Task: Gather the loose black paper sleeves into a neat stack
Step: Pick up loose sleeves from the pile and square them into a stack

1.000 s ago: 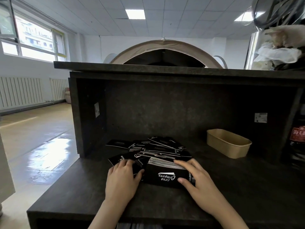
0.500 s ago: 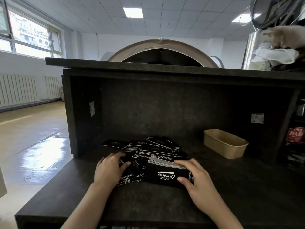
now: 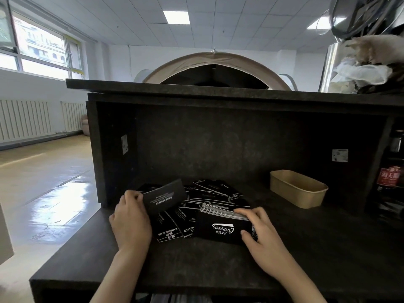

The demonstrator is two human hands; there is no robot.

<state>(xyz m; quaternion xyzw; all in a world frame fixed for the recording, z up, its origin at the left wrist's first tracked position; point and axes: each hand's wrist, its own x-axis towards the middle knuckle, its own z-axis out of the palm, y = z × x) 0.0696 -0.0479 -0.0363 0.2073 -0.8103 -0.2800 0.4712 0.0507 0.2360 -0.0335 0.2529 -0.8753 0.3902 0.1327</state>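
— Sleeves first: where are they?

— Black paper sleeves (image 3: pixel 209 193) lie scattered at the middle of your dark surface (image 3: pixel 196 265), inside the recess. Your stack (image 3: pixel 223 226) sits at the near right of the scatter, white script facing you upside down, long axis running left to right.

— And my hands?

— Your left hand (image 3: pixel 131 221) is raised at the left of the pile, thumb and fingers (image 3: pixel 131 194) pinching the left end of one sleeve (image 3: pixel 165 199). That sleeve is lifted, its long axis tilted up toward the far right, with small white print on its face. Your right hand (image 3: pixel 260 235) is curled round the stack's right end: fingers over the top edge, thumb against the near face.

— What's around?

— A tan paper tray (image 3: pixel 298 189) stands well apart on the right, near the back wall. A bottle with a red label (image 3: pixel 390 178) stands at the far right. Flat sleeves reading "CAMPING CLUB" (image 3: pixel 172 228) lie between your hands, touching the stack's left side.
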